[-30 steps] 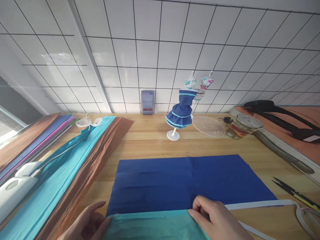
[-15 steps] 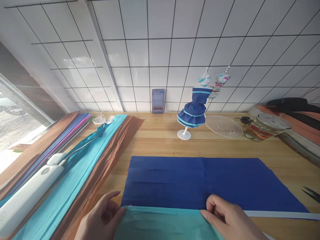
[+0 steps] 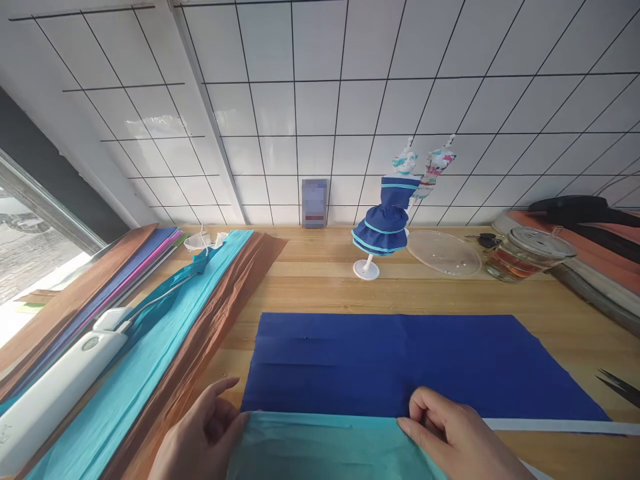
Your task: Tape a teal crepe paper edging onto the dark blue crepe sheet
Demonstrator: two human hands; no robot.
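Note:
A teal sheet [image 3: 330, 448] covers the near edge of a wide dark blue sheet [image 3: 400, 360] lying on the wooden table [image 3: 310, 273]. My left hand [image 3: 203, 433] has its thumb at the teal sheet's upper left corner, with the index finger raised; whether it grips the corner is hard to tell. At the upper right corner, my right hand [image 3: 447, 430] is closed, thumb and curled fingers on the teal edge. A white strip [image 3: 555, 425] runs from beside my right hand along the blue sheet's near edge.
White power strip [image 3: 65, 393] and cable lie over blue and brown sheets [image 3: 135, 387] at left. A small stand wears a blue dress [image 3: 383, 227]; behind are a clear lid [image 3: 443, 253] and a glass jar [image 3: 530, 253]. Black scissors or tweezers [image 3: 620, 387] lie at right.
The view has shifted slightly, moving objects at the right a little left in the picture. Both hands keep nearly the same places on the teal sheet.

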